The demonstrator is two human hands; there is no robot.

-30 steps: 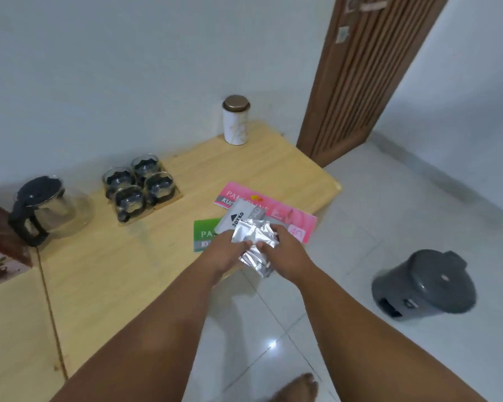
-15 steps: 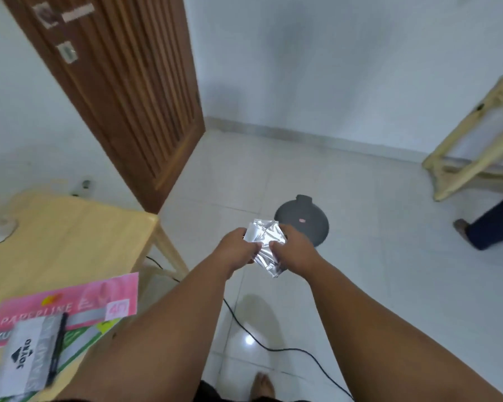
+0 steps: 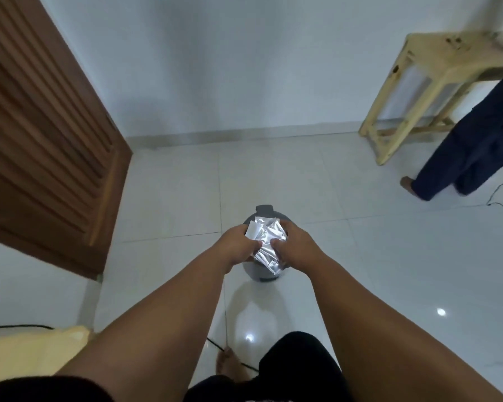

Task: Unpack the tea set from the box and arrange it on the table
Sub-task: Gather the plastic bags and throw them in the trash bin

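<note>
Presently both of my arms are stretched out ahead of me over the white tiled floor (image 3: 360,256). My left hand (image 3: 235,242) and my right hand (image 3: 298,245) are each clenched on one crumpled silver foil wrapper (image 3: 266,242), which sits between them at the centre of the view. The left grips its left side with the fingers curled in; the right thumb (image 3: 276,245) presses on its front face while the rest of that hand wraps the right edge. A flat white patch shows at the wrapper's upper left corner; the lower part is creased and shiny. Directly below the wrapper stands a round grey bin (image 3: 263,211) on the floor, mostly hidden by my hands, its rear tab and lower rim showing. I cannot tell whether its lid is open. At the left stands a brown slatted wooden door (image 3: 41,134). At the lower left, a pale yellow table corner (image 3: 32,349) enters the view, with a black cable (image 3: 18,326) behind it. At the upper right is a light wooden stool (image 3: 418,82) against the wall, and beside it another person's leg in dark blue trousers (image 3: 471,140), foot on the tiles. My own bare foot (image 3: 228,362) shows at the bottom.
</note>
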